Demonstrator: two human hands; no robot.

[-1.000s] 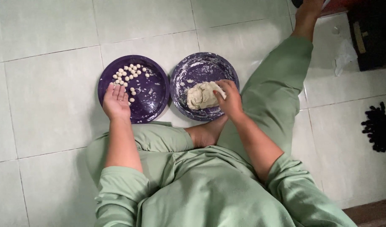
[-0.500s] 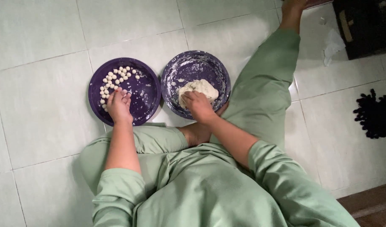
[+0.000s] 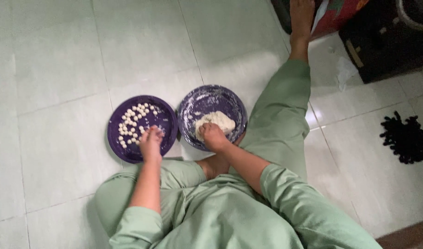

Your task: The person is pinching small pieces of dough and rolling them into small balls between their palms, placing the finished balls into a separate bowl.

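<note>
Two purple plates lie side by side on the tiled floor in front of me. The left plate (image 3: 119, 138) carries several small white dough balls (image 3: 134, 121). My left hand (image 3: 151, 143) rests over its near rim, fingers curled down onto the plate. The right plate (image 3: 193, 103), dusted with flour, holds a pale lump of dough (image 3: 219, 121). My right hand (image 3: 213, 137) presses its fingers into the near side of that lump.
I sit on the floor in green clothes, my right leg (image 3: 285, 110) stretched out beside the floured plate. A black frilly object (image 3: 405, 138) lies on the tiles at right. Dark furniture (image 3: 382, 41) and a crumpled white scrap (image 3: 345, 74) are at the upper right.
My right hand has moved from the dough's right side onto its near edge. My left hand has curled down from palm-up onto the ball plate. The view has shifted.
</note>
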